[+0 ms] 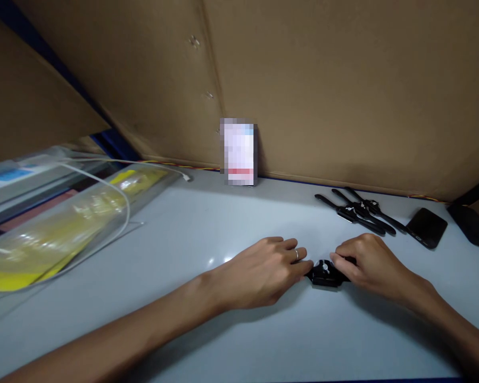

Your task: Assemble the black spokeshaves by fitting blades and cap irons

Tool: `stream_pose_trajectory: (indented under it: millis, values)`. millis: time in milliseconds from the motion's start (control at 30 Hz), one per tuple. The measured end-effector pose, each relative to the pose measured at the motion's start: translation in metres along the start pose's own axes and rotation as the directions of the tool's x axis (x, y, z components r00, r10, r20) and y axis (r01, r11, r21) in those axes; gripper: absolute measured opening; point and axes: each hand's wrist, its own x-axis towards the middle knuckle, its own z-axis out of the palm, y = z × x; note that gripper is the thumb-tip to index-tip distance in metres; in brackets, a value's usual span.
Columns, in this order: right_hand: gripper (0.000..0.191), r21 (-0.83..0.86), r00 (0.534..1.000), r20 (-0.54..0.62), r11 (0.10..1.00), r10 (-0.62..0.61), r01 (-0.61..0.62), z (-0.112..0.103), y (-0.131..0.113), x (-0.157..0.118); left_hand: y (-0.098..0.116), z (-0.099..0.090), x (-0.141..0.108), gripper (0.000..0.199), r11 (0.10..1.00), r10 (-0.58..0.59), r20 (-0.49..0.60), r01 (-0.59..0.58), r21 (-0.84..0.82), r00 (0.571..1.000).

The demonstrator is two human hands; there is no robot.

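Just right of centre in the lower frame, grips the left handle of a black tool [325, 275] with the left hand [273, 272], fingers closed on it, thumb hidden. Pinches the right side with the right hand [369, 261], thumb and curled fingers clamped together. Higher at right, shows three matching tools [348, 214]. Apparently at the step of two-handed handling; probably calls next for steady, even hold.

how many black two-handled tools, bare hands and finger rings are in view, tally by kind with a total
Black two-handled tools: 4
Bare hands: 2
Finger ring: 1
Total: 7
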Motion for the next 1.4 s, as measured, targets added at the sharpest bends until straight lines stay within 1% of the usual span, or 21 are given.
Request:
stream_pose_trajectory:
  millis: [167, 333, 467, 533, 600, 667, 733, 800, 933, 1067, 1167, 1267, 1400]
  values:
    - [0.040, -0.066, 0.999, 0.018, 0.997, -0.028, 0.029, 0.003, -0.006, -0.003, 0.000, 0.001, 0.000, 0.010, 1.000, -0.004, 0.000, 0.004, -0.012, 1.000]
    - [0.036, -0.089, 0.997, 0.042, 0.993, -0.070, 0.074, 0.003, -0.011, -0.006, 0.001, -0.002, 0.000, 0.017, 1.000, -0.001, 0.003, 0.002, -0.031, 1.000]
    - [0.037, -0.066, 0.996, 0.042, 0.995, -0.073, 0.076, 0.003, -0.011, -0.006, 0.000, -0.001, 0.000, 0.016, 1.000, -0.009, 0.028, 0.009, -0.025, 1.000]
    - [0.039, -0.052, 0.998, -0.001, 0.997, -0.058, 0.058, 0.003, -0.009, -0.006, 0.000, 0.001, 0.000, 0.015, 1.000, -0.008, 0.039, 0.008, -0.012, 0.999]
    - [0.042, 0.003, 0.996, -0.059, 0.998, -0.060, 0.060, 0.001, -0.008, -0.005, 0.000, 0.001, -0.001, 0.014, 1.000, -0.005, 0.032, 0.005, -0.003, 0.999]
    - [0.042, 0.090, 0.993, -0.070, 0.991, -0.093, 0.099, 0.000, -0.007, -0.005, 0.000, 0.002, -0.001, 0.013, 1.000, -0.004, 0.021, 0.004, -0.001, 1.000]
    - [0.041, 0.157, 0.990, -0.027, 0.977, -0.139, 0.141, -0.002, -0.007, -0.004, 0.001, 0.001, -0.001, 0.014, 1.000, -0.001, 0.022, 0.001, -0.006, 1.000]
    - [0.041, 0.172, 0.988, 0.011, 0.973, -0.155, 0.151, -0.002, -0.008, -0.004, 0.000, 0.001, 0.000, 0.015, 1.000, -0.001, 0.031, 0.001, -0.010, 1.000]
    - [0.040, 0.127, 0.990, 0.027, 0.983, -0.141, 0.136, 0.000, -0.008, -0.004, 0.000, 0.000, 0.000, 0.014, 1.000, 0.000, 0.040, 0.000, -0.007, 0.999]
    - [0.038, 0.079, 0.991, 0.032, 0.989, -0.127, 0.125, -0.001, -0.008, -0.004, 0.001, 0.001, 0.000, 0.010, 1.000, -0.011, 0.025, 0.012, -0.020, 1.000]
    - [0.029, 0.080, 0.985, 0.086, 0.987, -0.148, 0.141, -0.006, -0.006, -0.003, 0.001, 0.001, 0.000, 0.009, 1.000, -0.012, 0.030, 0.013, -0.028, 0.999]
    - [0.019, 0.120, 0.974, 0.151, 0.981, -0.170, 0.153, -0.011, 0.001, -0.002, 0.001, 0.001, 0.000, 0.010, 0.999, -0.016, 0.051, 0.018, -0.037, 0.999]
    - [0.013, 0.140, 0.974, 0.131, 0.976, -0.183, 0.165, -0.007, 0.012, 0.000, 0.001, 0.001, 0.001, 0.011, 0.998, -0.018, 0.042, 0.020, -0.051, 0.999]
